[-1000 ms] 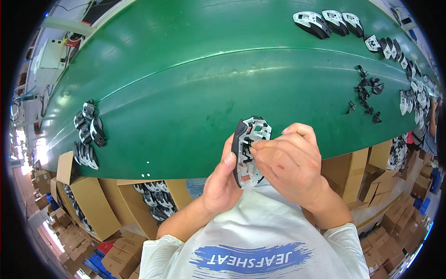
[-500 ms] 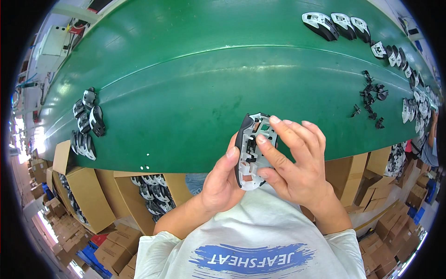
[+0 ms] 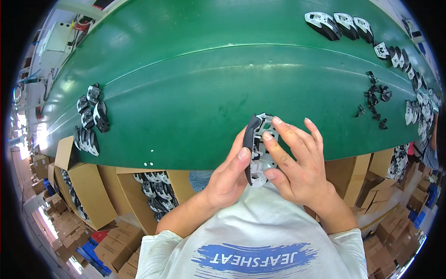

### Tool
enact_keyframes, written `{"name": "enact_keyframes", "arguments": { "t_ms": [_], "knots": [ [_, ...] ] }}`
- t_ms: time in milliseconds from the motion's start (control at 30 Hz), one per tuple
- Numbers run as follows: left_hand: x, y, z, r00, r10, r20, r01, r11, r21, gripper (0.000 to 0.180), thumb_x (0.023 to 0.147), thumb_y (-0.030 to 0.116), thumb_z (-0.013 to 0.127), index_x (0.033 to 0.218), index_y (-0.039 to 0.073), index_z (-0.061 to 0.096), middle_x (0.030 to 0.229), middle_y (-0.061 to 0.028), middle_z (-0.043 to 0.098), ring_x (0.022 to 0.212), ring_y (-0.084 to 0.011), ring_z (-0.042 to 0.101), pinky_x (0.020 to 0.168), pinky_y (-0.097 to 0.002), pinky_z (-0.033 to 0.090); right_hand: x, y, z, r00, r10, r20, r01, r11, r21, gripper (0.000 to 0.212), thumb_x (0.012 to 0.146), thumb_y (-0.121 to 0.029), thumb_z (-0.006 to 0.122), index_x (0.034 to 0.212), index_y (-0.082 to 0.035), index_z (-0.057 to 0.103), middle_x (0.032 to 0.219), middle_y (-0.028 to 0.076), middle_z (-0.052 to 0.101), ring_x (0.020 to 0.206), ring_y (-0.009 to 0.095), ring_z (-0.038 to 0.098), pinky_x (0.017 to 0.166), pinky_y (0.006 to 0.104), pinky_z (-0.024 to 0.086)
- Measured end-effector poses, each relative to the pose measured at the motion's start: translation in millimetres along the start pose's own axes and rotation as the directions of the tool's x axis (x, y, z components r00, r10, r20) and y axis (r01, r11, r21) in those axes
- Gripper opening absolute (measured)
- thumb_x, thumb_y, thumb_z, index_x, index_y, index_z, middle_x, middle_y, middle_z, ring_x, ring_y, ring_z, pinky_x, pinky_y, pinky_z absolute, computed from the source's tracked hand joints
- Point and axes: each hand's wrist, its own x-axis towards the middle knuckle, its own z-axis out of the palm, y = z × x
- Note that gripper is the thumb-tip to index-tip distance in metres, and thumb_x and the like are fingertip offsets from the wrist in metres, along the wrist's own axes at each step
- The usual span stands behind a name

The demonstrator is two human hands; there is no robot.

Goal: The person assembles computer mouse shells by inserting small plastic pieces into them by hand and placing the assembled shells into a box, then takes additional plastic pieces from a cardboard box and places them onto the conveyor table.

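A black-and-white plastic housing (image 3: 251, 148) is held up over the near edge of the green table, its black outer side toward the left and its white ribbed inside turned right. My left hand (image 3: 226, 180) grips it from the left, the thumb lying along the black side. On the right, my right hand (image 3: 301, 173) has its thumb, index and middle fingertips against the white inside and rim; the other fingers stick out free. Dark parts sit inside the housing, partly hidden by my fingers.
Several similar housings (image 3: 100, 117) lie on the table at left, more (image 3: 323, 24) at far right. Small black plastic parts (image 3: 373, 98) are scattered right. White bits (image 3: 148, 163) lie near the front edge. Open cardboard boxes (image 3: 90, 193) stand below the edge; one holds housings (image 3: 158, 191).
The housing has turned in my hands, so its inside shows more edge-on and more of the black side is seen. Both hands stay on it.
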Motion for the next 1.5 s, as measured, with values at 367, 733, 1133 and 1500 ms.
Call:
{"name": "enact_keyframes", "arguments": {
  "t_ms": [367, 733, 1133, 1500],
  "knots": [
    [7, -4, 3, 0.999, 0.023, -0.026, -0.022, 0.999, 0.046, 0.079, 0.111, 0.049, 0.045, 0.171, 0.01, 0.011, 0.167, -0.0103, 0.036, 0.152, -0.0235, 0.039, 0.123, -0.0435, 0.033, -13, 0, -2, 0.983, -0.026, -0.179, 0.047, 0.992, 0.114, 0.054, 0.092, -0.036, 0.077, 0.139, -0.01, 0.07, 0.144, 0.016, 0.065, 0.112, 0.031, 0.066, 0.111, 0.0554, 0.041],
    [8, -4, 0, 0.993, 0.081, 0.087, -0.105, 0.941, 0.322, 0.082, 0.114, 0.043, 0.044, 0.172, 0.002, 0.002, 0.168, -0.0159, 0.028, 0.15, -0.0235, 0.033, 0.125, -0.0394, 0.024, -12, -12, -10, 1.0, 0.024, 0.002, -0.024, 0.955, 0.297, 0.04, 0.08, 0.004, 0.072, 0.119, -0.002, 0.075, 0.119, 0.013, 0.076, 0.07, 0.024, 0.063, 0.066, 0.0355, 0.054],
    [10, -28, -4, 0.992, 0.116, -0.052, -0.09, 0.929, 0.359, 0.089, 0.11, 0.056, 0.048, 0.172, 0.008, 0.008, 0.167, -0.0111, 0.032, 0.151, -0.023, 0.034, 0.125, -0.0408, 0.023, -8, 6, -2, 0.987, -0.021, 0.16, -0.049, 0.907, 0.419, 0.035, 0.087, 0.003, 0.069, 0.122, 0.003, 0.072, 0.115, 0.017, 0.078, 0.088, 0.031, 0.077, 0.076, 0.0402, 0.063],
    [5, -18, -10, 0.989, 0.13, -0.075, -0.135, 0.989, -0.063, 0.071, 0.114, 0.048, 0.04, 0.171, 0.012, 0.02, 0.164, -0.0181, 0.044, 0.145, -0.0283, 0.05, 0.121, -0.0449, 0.04, -8, -1, -1, 0.995, 0.005, -0.101, 0.035, 0.919, 0.392, 0.04, 0.087, 0.005, 0.073, 0.126, -0.001, 0.074, 0.113, 0.015, 0.08, 0.083, 0.029, 0.076, 0.072, 0.0374, 0.059]
  ]
}}
